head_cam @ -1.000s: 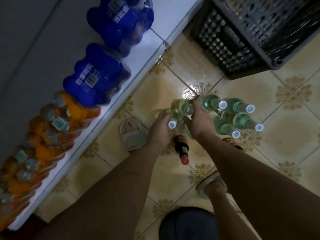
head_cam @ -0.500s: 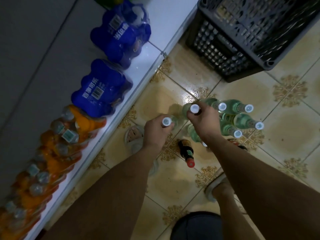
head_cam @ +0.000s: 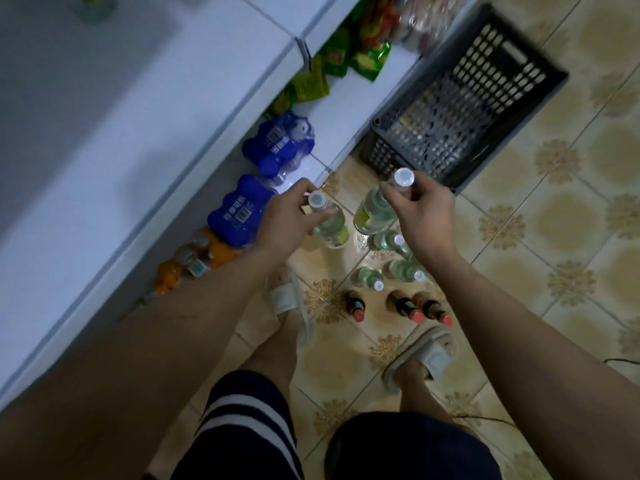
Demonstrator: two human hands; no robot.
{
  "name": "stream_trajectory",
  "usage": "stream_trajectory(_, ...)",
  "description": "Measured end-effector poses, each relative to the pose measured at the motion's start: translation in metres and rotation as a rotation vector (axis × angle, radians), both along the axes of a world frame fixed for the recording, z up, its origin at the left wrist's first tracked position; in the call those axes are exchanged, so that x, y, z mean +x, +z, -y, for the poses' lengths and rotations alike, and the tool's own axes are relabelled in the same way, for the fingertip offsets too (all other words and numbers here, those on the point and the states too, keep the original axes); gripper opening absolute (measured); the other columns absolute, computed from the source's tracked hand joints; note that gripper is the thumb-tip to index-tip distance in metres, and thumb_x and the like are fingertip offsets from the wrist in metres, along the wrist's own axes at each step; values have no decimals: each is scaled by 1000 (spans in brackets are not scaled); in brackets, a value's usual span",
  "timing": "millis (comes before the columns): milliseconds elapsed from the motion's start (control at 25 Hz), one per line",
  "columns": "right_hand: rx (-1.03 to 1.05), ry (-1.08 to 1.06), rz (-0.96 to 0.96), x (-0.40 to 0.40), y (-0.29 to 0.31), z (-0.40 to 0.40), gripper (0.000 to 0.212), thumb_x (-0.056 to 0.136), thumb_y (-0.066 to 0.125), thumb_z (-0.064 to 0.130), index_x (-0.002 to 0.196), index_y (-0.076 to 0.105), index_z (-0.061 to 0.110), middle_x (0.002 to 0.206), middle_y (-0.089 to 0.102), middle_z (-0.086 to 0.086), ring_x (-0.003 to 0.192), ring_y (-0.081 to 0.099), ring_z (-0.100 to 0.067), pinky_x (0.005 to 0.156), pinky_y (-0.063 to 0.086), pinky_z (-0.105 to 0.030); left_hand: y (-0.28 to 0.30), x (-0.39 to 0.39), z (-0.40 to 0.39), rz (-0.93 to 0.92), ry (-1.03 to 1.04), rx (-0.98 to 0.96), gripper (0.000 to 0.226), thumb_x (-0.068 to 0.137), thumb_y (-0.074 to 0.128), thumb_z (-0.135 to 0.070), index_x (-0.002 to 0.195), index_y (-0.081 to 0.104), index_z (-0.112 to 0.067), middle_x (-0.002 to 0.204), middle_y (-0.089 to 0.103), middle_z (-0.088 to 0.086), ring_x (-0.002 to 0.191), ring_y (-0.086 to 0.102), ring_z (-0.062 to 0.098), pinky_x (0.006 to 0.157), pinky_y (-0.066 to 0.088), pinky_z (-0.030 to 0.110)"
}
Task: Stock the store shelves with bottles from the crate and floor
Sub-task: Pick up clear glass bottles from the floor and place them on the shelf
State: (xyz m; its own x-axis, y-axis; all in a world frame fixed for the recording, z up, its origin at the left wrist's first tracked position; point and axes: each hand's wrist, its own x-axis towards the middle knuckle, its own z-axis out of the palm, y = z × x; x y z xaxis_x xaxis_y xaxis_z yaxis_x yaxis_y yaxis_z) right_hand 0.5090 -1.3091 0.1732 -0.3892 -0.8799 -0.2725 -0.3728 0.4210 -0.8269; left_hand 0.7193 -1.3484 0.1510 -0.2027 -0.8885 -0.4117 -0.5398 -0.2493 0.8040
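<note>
Both hands have risen since a moment ago: left hand pinches a clear white-capped glass bottle by its neck, right hand likewise grips another, both above the tiled floor between the white shelf and the empty dark crate.

Glass, plastic and glazed tile

Both hands' clear bottles looked glossy glass; beyond the right hand the crate was matt perforated plastic, above shiny patterned floor tiles.
</note>
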Motion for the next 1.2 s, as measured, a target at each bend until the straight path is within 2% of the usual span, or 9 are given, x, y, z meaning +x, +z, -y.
stream_trajectory(160, -227, 107, -253, -15, 86, 45, 45, 88, 67, 46, 71, 54, 7, 58, 45, 0, 54, 36, -12, 55, 30, -34, 83, 0, 47, -4, -139, -240, 26, 77, 79, -37, 95, 66, -24, 75, 69, -10, 57, 63, 8, 56, 52, 30)
stream_trajectory(280, -421, 173, -365, -13, 142, 86, 55, 87, 64, 54, 69, 56, 3, 57, 51, -7, 54, 43, -15, 54, 33, -35, 146, 5, 89, 41, -233, -484, 35, 79, 75, -38, 107, 69, -18, 81, 68, -3, 60, 54, -9, 65, 45, 19)
stream_trajectory(440, -551, 262, -490, 2, 195, 142, 55, 87, 60, 58, 66, 50, 7, 59, 48, -5, 57, 46, -19, 56, 29, -35, 212, 25, 140, 73, -274, -698, 38, 82, 69, -39, 108, 68, -11, 71, 60, -11, 53, 53, -6, 56, 43, 19)
stream_trajectory(520, -571, 273, -548, 9, 212, 169, 52, 88, 56, 60, 68, 48, 12, 62, 50, -5, 60, 49, -22, 57, 28, -37, 231, 41, 163, 77, -224, -757, 39, 83, 68, -40, 106, 67, -8, 70, 60, -5, 51, 54, -3, 55, 43, 23)
stream_trajectory(640, -582, 318, -621, 30, 227, 211, 48, 89, 49, 63, 74, 50, 17, 70, 55, -6, 71, 57, -28, 59, 29, -35, 247, 64, 196, 88, -146, -829, 37, 82, 68, -38, 103, 67, -7, 77, 63, 1, 51, 53, -5, 55, 45, 23)
stream_trajectory(760, -590, 397, -694, 59, 231, 251, 46, 91, 46, 63, 80, 51, 19, 80, 61, -11, 82, 59, -33, 61, 29, -35, 251, 83, 219, 144, -88, -874, 31, 81, 70, -35, 98, 67, -10, 72, 62, -10, 52, 55, -11, 55, 45, 17)
stream_trajectory(840, -586, 428, -714, 80, 227, 273, 49, 91, 46, 62, 84, 55, 15, 87, 64, -13, 87, 61, -36, 63, 32, -35, 246, 102, 228, 189, -62, -902, 31, 82, 70, -36, 97, 67, -9, 74, 63, -9, 56, 57, -5, 59, 44, 13)
stream_trajectory(1040, -585, 522, -679, 125, 215, 310, 56, 93, 47, 61, 107, 63, 9, 106, 68, -15, 99, 62, -37, 73, 44, -36, 233, 153, 230, 239, 19, -878, 37, 81, 68, -40, 97, 65, -7, 67, 63, 2, 55, 61, 25, 59, 52, 34)
stream_trajectory(1200, -540, 586, -595, 159, 214, 321, 49, 92, 51, 59, 102, 63, 13, 103, 68, -9, 94, 64, -31, 67, 37, -29, 228, 175, 218, 363, -20, -906, 34, 82, 68, -37, 98, 65, -7, 72, 68, 11, 58, 64, 29, 63, 54, 39)
